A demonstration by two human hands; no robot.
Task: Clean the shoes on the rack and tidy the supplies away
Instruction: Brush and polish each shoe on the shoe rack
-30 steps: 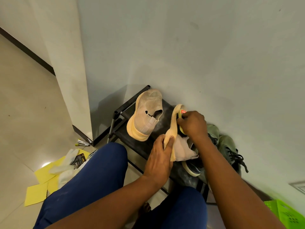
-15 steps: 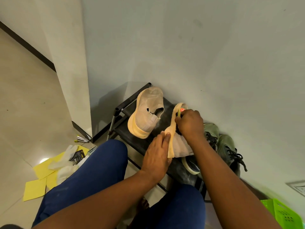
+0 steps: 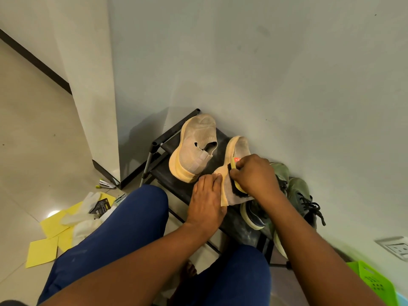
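Two beige knit shoes with yellow soles sit on the black shoe rack against the wall. The left beige shoe stands free, toe to the wall. My left hand presses on the heel end of the right beige shoe, holding it steady. My right hand grips a yellow brush with black bristles, laid against that shoe's side. A pair of green lace-up shoes lies on the rack to the right, partly hidden by my right arm.
Yellow cloths, white gloves, a small dark packet and a small tool lie on the floor at left. A green basket stands at the lower right, below a wall socket. My knees in blue trousers fill the foreground.
The right beige shoe has been tipped from standing on edge to lying flatter on the rack. My right hand with the brush has moved down along its side toward the heel.
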